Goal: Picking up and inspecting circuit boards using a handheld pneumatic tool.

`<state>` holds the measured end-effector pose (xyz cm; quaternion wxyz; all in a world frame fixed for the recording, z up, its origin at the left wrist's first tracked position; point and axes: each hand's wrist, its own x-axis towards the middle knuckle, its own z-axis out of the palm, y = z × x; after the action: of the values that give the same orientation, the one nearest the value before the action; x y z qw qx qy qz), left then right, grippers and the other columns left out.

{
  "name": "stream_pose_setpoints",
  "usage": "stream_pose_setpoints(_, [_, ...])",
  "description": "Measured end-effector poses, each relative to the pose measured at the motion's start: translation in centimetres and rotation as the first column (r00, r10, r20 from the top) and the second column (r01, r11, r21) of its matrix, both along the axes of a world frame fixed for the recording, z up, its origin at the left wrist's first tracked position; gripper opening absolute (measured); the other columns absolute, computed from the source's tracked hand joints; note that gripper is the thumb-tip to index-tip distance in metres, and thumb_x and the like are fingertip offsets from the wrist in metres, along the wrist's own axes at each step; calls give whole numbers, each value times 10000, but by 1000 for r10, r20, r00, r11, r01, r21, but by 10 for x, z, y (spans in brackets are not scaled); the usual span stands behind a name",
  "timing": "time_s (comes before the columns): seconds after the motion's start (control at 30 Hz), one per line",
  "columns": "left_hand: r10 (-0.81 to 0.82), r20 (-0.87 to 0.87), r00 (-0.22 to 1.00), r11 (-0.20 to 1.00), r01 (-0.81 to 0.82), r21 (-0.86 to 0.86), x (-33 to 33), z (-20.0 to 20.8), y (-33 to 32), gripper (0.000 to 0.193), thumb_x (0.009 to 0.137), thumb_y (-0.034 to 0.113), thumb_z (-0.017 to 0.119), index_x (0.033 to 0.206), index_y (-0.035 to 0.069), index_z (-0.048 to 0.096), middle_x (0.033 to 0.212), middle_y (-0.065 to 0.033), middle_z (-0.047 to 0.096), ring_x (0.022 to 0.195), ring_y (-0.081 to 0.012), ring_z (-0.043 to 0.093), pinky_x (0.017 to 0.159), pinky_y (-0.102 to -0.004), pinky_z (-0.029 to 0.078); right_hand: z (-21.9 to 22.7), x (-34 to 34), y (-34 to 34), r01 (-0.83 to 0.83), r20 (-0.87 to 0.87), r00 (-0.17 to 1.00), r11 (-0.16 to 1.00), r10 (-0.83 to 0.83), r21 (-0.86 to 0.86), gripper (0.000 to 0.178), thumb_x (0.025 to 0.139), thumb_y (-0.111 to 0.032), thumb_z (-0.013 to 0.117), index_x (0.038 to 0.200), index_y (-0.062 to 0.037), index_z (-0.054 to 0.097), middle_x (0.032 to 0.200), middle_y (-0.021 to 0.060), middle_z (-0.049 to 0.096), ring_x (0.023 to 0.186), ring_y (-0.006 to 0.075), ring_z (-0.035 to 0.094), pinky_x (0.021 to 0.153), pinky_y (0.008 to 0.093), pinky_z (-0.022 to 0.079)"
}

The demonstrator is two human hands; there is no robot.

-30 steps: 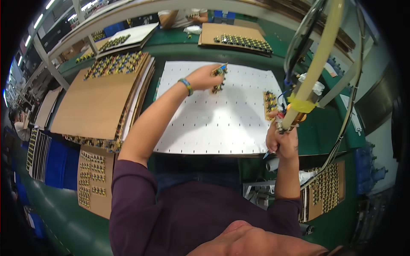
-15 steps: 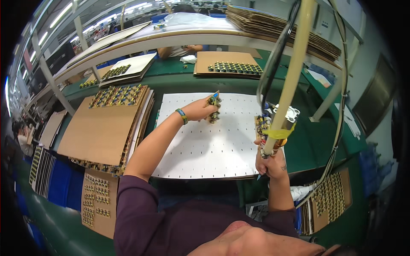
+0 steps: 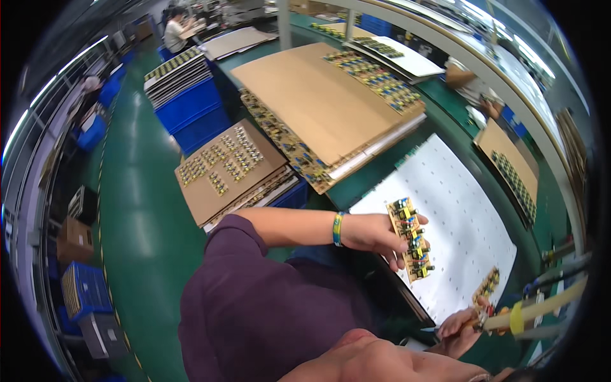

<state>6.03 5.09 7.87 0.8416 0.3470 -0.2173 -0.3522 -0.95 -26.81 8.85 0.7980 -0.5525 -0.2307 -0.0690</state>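
Left hand (image 3: 380, 235) hung over the edge of a white rectangular sheet with dark marks (image 3: 445, 210). A cream tube wrapped in yellow tape (image 3: 547, 307) reached the right hand (image 3: 459, 326), whose grip could not be told. Clamped between left thumb and fingers was a long tan circuit-board strip crowded with components (image 3: 414, 239); another tan component strip (image 3: 487, 284) lay on the sheet beside the right hand.

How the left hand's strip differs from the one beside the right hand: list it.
The held strip is in the left hand, while the other strip lies on the white sheet beside the right hand. The held strip slants down to the right in the picture; the other strip slants down to the left. Both are tan boards with black and yellow parts.
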Motion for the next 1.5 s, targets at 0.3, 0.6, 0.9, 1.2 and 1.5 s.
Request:
stream_pose_setpoints(0.3, [175,89,980,974,-160,-160,-13,-40,-1,658,825,114,660,1341,125,252,1141,-139,555,842,-229,643,666,-325,581,19,19,44,-209,123,969,977,213,-47,469,923,-157,526,1295,22,304,639,71,498,481,145,464,424,262,440])
stream_pose_setpoints(0.6, [250,45,967,966,-253,60,5,-40,9,799,778,-93,616,1388,69,125,1279,-177,457,1112,-295,533,826,-404,530,-5,53,38,-346,-28,926,875,377,339,349,924,-158,449,1252,-78,360,457,25,457,297,108,421,283,245,406])
stream_pose_setpoints(0.9, [41,-21,999,999,-40,31,-1,-37,-18,774,828,-80,525,1415,148,75,1423,-207,288,1227,-325,437,893,-391,504,68,69,73,-274,205,949,950,241,149,542,918,-240,501,1332,-19,231,565,-12,498,414,69,481,440,215,497])
stream_pose_setpoints(1.2, [4,-106,994,999,0,40,-18,-50,-26,737,828,-62,548,1395,107,110,1401,-212,318,1186,-322,480,869,-389,524,58,60,88,-261,155,958,958,242,119,585,923,-268,497,1371,-61,182,619,-9,507,470,80,501,466,223,491])
stream_pose_setpoints(1.5, [15,-115,993,997,-6,78,-21,-53,-30,715,824,-65,560,1384,83,140,1313,-190,417,1121,-295,535,858,-391,530,56,58,83,-279,126,954,959,272,47,557,926,-286,507,1348,-73,214,603,-17,508,445,66,491,451,211,479])
